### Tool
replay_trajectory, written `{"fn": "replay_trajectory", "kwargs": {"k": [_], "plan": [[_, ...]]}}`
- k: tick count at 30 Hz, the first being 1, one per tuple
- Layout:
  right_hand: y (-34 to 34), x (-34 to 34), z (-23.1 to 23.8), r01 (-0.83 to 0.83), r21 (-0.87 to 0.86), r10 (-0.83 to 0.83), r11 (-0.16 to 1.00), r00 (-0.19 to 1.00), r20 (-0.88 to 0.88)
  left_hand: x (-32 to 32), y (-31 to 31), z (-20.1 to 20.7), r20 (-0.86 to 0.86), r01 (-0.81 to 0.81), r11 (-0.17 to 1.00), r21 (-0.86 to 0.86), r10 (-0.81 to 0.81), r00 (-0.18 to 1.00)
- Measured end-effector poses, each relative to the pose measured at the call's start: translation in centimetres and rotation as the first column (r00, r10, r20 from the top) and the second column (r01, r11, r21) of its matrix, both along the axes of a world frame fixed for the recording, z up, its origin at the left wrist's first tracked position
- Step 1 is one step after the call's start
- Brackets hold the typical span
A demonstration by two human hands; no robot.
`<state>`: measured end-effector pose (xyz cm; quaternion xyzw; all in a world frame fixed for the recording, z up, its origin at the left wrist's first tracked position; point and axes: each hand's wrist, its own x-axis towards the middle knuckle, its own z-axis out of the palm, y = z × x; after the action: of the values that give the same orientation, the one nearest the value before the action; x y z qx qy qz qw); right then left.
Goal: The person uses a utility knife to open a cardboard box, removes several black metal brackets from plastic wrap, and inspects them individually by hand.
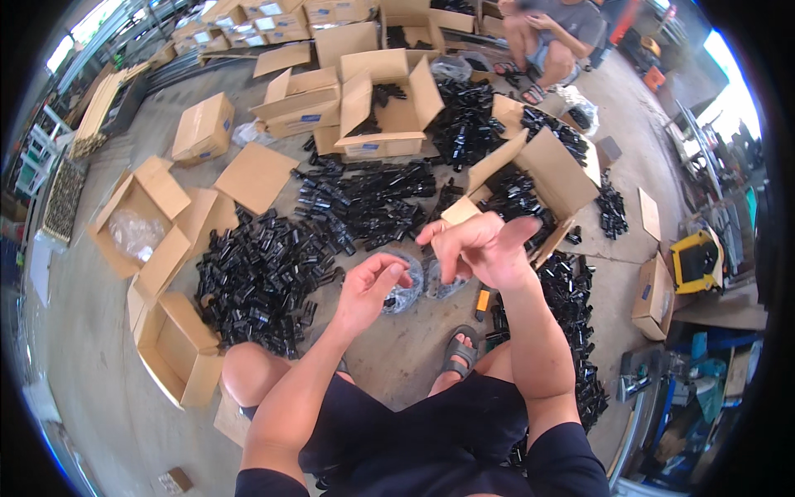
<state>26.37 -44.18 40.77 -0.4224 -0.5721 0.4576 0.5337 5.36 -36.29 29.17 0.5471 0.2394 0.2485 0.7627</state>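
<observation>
My left hand (364,291) is raised over the floor in front of my knees, fingers loosely curved and thumb close to them; nothing shows in it. To its right, my right hand (490,250) hangs in the air with the thumb stretched out and fingers apart, holding nothing visible. Beneath the hands lie clear plastic bags (403,286) with small dark contents I cannot make out. A yellow-and-black tool (482,304) rests on the concrete below my right wrist. Beyond the right hand stands an open carton (556,178) partly filled with black plastic parts (512,195).
Heaps of black parts (261,277) spread to the left, ahead and right. Open cartons (178,340) stand at the left; another carton (385,147) stands ahead. A person (555,37) sits at the far right. A yellow-framed object (697,261) and a workbench edge the right side.
</observation>
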Motion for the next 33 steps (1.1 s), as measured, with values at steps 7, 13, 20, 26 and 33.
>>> {"fn": "replay_trajectory", "kwargs": {"k": [7, 13, 20, 26, 33], "plan": [[1.7, -2.9, -1.6, -0.160, -0.119, 0.191, 0.980, 0.925, 0.327, -0.6, 0.6, -0.3, -0.004, -0.022, 0.994, 0.104, 0.023, 1.000], [1.5, -2.7, -2.8, -0.199, -0.059, 0.207, 0.978, 0.935, 0.287, -0.8, 0.7, 1.1, -0.082, -0.018, 0.980, 0.200, 0.035, 0.996], [1.5, -5.0, -2.5, -0.193, -0.065, 0.202, 0.979, 0.881, 0.427, -1.4, 0.9, -0.3, -0.078, -0.107, 0.943, 0.316, 0.138, 0.987], [1.3, -5.6, -2.1, -0.179, 0.015, 0.163, 0.984, 0.925, 0.344, -1.8, 0.7, 0.6, -0.053, -0.191, 0.930, 0.315, 0.218, 0.975], [1.4, -6.7, -2.1, -0.027, 0.144, -0.010, 0.989, 0.969, 0.249, -1.5, 1.1, 0.4, 0.230, -0.320, 0.935, -0.152, 0.348, 0.909]]}}
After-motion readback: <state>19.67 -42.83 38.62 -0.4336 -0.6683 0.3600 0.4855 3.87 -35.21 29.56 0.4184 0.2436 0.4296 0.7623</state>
